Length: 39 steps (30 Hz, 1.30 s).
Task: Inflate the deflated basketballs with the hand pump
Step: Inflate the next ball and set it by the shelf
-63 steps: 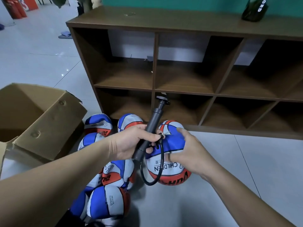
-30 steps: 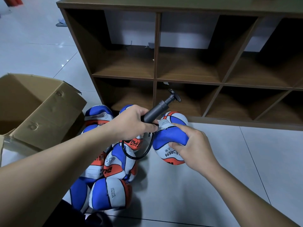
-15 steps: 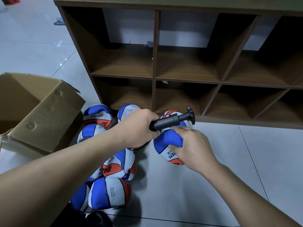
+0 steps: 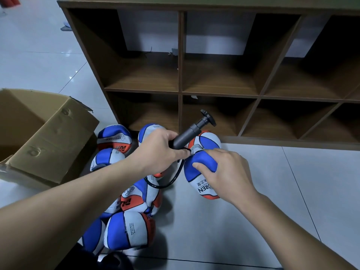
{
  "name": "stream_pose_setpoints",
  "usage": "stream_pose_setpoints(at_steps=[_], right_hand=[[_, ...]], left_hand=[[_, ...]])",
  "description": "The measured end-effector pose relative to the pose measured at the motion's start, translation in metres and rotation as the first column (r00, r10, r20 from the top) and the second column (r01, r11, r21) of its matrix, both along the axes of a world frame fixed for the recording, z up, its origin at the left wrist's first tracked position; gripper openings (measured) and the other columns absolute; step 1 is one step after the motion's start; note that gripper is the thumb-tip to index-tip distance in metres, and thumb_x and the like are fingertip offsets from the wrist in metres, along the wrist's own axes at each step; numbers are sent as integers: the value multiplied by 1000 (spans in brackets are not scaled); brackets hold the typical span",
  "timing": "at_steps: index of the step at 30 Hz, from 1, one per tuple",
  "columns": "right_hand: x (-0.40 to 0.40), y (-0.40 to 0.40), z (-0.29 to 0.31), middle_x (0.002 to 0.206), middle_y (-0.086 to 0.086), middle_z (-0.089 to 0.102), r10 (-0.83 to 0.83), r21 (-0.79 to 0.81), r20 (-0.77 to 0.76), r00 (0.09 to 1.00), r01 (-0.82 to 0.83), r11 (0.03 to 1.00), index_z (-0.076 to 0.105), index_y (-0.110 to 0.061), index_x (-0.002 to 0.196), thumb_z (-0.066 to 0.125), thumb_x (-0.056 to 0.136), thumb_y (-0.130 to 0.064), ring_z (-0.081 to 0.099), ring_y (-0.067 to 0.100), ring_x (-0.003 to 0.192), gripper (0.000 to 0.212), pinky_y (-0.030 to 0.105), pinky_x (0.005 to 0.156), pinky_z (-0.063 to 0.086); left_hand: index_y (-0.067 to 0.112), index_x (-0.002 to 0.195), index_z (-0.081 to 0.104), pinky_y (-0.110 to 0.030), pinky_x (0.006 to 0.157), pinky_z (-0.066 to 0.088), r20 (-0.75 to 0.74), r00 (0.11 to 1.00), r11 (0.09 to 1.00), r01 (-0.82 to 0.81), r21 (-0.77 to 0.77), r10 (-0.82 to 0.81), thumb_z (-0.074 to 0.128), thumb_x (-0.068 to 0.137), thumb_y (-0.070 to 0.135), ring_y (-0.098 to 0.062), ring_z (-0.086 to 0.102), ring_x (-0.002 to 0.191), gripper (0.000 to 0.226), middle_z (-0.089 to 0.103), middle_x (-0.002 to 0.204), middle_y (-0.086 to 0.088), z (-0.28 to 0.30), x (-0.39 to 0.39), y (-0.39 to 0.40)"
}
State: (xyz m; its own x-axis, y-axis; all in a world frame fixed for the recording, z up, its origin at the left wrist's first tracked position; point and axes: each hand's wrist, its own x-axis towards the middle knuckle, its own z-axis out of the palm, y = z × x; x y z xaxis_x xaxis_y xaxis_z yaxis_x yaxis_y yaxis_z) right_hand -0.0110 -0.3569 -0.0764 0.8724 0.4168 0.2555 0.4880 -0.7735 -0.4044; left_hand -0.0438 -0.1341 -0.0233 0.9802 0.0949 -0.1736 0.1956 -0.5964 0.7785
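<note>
Gripping the pump (image 4: 187,136) with our left hand (image 4: 159,151), we keep the fingers curled round the lower end of its dark barrel. The barrel tilts toward 1 o'clock, with the T-handle (image 4: 208,117) at its top end, in front of a lower shelf compartment. A black hose (image 4: 171,181) leaves the barrel beside our left fingers, loops down toward 6 o'clock and bends back up; its tip is hidden, so we cannot tell whether it sits in a valve.

Our right hand (image 4: 228,172) holds the ball (image 4: 202,172), with fingers curled over its blue panel and the thumb pressing into the soft surface. This ball is creased and limp, printed in blue, white and orange. It lies at 3 o'clock from the left hand, just beside it, with the pump barrel crossing above its top. Whether it rests on the floor (image 4: 272,191) or is lifted off it, we cannot tell.

At 7 o'clock from the hands, a pile (image 4: 128,228) of further deflated balls of the same pattern lies on the floor, touching one another. Two more lie at 10 o'clock, against the foot of the shelf (image 4: 180,55). The shelf is brown wood with open compartments in two rows. At 9 o'clock stands an open box (image 4: 48,137) of brown cardboard, just beside the pile.
</note>
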Motion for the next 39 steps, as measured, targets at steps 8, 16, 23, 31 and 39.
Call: stream_pose_setpoints(at_steps=[8,16,23,31,39], right_hand=[[6,-7,14,82,-11,63,101,-55,156,983,-93,994,69,-32,93,61,95,-56,62,18,77,25,35,58,47],[9,-9,27,83,-12,69,218,-95,133,967,-206,974,72,-33,92,55,94,-58,64,19,79,30,39,62,50],[7,-11,22,78,-11,64,183,-176,111,977,-162,971,66,-32,91,62,95,-61,62,21,76,30,38,61,48],[3,-31,-56,91,-4,70,-38,-315,-248,968,-43,948,70,-30,106,64,92,-66,65,26,86,39,36,72,53],[-30,-50,-148,73,-6,60,-33,-225,-651,758,-151,962,57,-21,78,76,89,-46,58,21,73,34,32,61,40]], left_hand=[[11,92,72,-32,53,37,67,997,999,-23,-43,26,85,90,39,-13,43,49,31,55,63,-2,2,-2,-9],[28,80,67,-16,52,36,182,975,986,100,137,-124,83,92,29,-8,49,55,20,57,64,4,9,-11,-15],[21,78,67,-27,50,38,74,989,987,119,104,-127,85,89,38,-12,45,50,28,57,60,-3,-1,-1,-10],[21,96,63,-35,68,58,-86,974,946,223,236,-208,73,99,45,-13,71,69,26,71,78,3,-40,1,-15],[22,100,52,-41,67,53,-281,910,827,398,396,-304,63,103,52,-22,64,73,32,65,83,-4,-63,-3,-25]])
